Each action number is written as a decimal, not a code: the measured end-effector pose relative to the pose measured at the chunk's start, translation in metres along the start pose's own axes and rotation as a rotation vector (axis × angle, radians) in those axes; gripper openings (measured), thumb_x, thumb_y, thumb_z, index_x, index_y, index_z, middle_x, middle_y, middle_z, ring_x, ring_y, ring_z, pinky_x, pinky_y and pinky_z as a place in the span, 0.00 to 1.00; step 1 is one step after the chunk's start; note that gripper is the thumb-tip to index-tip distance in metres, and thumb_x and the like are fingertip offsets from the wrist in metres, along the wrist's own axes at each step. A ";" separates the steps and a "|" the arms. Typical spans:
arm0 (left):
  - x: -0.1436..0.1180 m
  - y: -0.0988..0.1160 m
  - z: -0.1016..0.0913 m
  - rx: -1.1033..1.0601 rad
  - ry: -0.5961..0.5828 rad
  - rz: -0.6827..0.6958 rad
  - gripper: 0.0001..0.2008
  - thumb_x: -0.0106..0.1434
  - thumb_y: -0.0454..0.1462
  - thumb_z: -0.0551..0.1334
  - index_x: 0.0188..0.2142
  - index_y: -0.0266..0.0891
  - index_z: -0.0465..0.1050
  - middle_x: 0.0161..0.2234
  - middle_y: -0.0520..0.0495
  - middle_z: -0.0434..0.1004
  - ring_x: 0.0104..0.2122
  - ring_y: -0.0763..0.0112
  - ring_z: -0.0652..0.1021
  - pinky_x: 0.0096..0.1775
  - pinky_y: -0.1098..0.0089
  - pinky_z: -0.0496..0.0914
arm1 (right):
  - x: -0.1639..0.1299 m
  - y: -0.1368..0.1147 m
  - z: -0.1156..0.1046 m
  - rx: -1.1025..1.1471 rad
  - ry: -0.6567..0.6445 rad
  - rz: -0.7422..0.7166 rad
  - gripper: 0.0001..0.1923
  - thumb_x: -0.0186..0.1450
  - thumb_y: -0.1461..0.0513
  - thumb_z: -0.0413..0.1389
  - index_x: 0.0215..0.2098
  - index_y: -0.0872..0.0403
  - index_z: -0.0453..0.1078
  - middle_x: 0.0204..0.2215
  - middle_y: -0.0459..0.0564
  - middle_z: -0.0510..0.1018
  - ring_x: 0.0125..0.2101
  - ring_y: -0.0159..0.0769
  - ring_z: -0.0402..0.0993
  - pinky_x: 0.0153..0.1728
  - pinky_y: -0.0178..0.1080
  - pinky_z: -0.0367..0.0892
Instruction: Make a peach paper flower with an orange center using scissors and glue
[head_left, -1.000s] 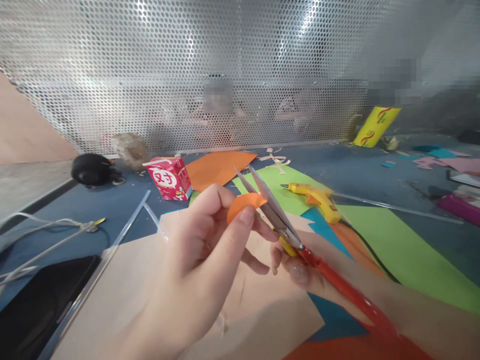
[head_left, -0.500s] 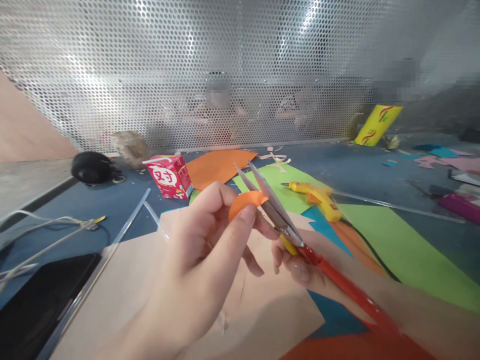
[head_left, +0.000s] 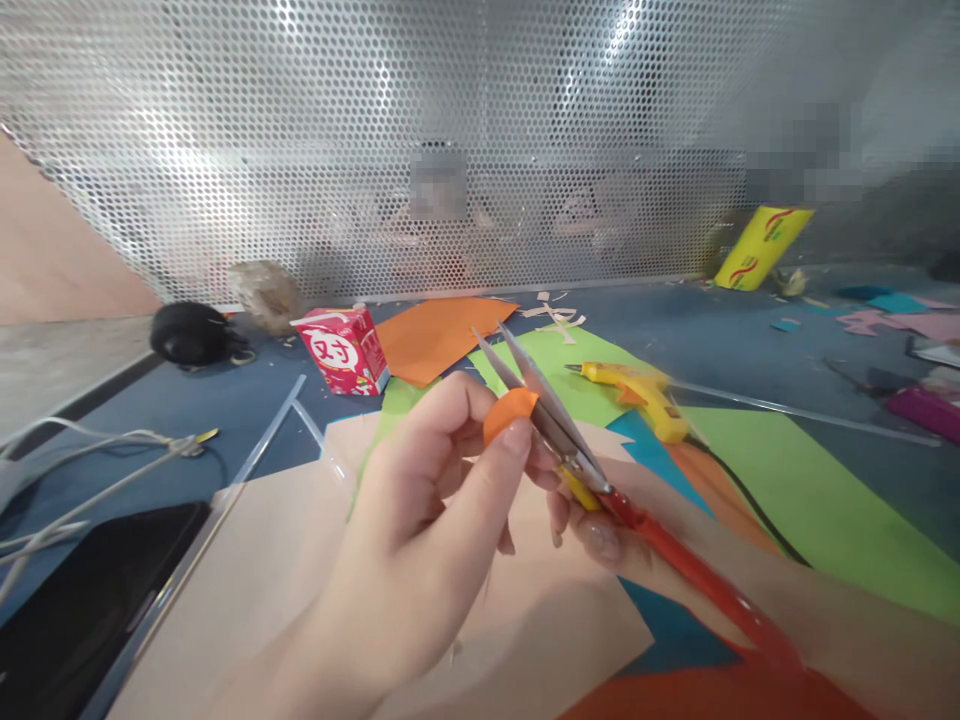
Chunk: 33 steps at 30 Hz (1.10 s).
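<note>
Between the thumb and fingers of my left hand [head_left: 442,510] is a small curved piece of orange paper [head_left: 510,412]. My right hand [head_left: 637,540] grips a pair of scissors [head_left: 555,425] with red and yellow handles. The scissor blades stand apart and point up and away, with the orange piece's right edge against them. Below both hands lies a large pale pink sheet of paper [head_left: 255,570]. My left fingers hide part of the orange piece.
A yellow glue gun [head_left: 645,395] lies on green paper [head_left: 795,470]. Orange paper [head_left: 435,335], a pink carton [head_left: 341,350], a black phone [head_left: 97,590], white cables [head_left: 112,445] and clear glue sticks [head_left: 255,440] lie around. Behind them rises a perforated metal panel [head_left: 480,90].
My left hand has moved right and slightly down with the orange paper, bringing it deeper toward the scissor blades. The right hand and scissors stay almost where they were.
</note>
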<state>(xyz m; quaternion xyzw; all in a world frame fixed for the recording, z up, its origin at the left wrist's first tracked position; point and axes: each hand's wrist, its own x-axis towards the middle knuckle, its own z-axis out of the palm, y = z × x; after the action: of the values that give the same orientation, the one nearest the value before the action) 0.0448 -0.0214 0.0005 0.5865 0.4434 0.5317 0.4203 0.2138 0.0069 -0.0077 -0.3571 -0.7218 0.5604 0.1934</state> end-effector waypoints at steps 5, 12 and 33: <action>-0.002 0.000 -0.001 0.055 0.023 -0.002 0.09 0.62 0.40 0.56 0.27 0.41 0.64 0.26 0.53 0.74 0.20 0.77 0.73 0.18 0.77 0.69 | 0.000 -0.001 0.000 0.043 -0.004 0.041 0.21 0.57 0.46 0.55 0.24 0.53 0.57 0.22 0.44 0.59 0.24 0.30 0.56 0.24 0.34 0.56; -0.001 0.001 -0.001 0.019 0.012 0.015 0.08 0.62 0.39 0.56 0.26 0.41 0.65 0.27 0.52 0.74 0.20 0.76 0.73 0.19 0.76 0.69 | -0.001 -0.002 0.000 0.028 0.009 0.020 0.22 0.56 0.44 0.55 0.23 0.53 0.56 0.21 0.43 0.59 0.23 0.29 0.56 0.23 0.33 0.55; 0.014 0.006 -0.015 0.253 0.215 0.075 0.08 0.62 0.40 0.56 0.31 0.41 0.71 0.22 0.53 0.71 0.18 0.79 0.67 0.18 0.78 0.62 | 0.012 0.025 -0.003 -0.082 0.216 -0.141 0.18 0.62 0.46 0.50 0.32 0.54 0.61 0.28 0.47 0.66 0.27 0.31 0.63 0.28 0.35 0.64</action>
<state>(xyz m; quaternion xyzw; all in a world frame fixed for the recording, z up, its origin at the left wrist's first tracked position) 0.0311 -0.0086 0.0113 0.5905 0.5269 0.5467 0.2734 0.2149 0.0207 -0.0325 -0.3715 -0.7424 0.4736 0.2943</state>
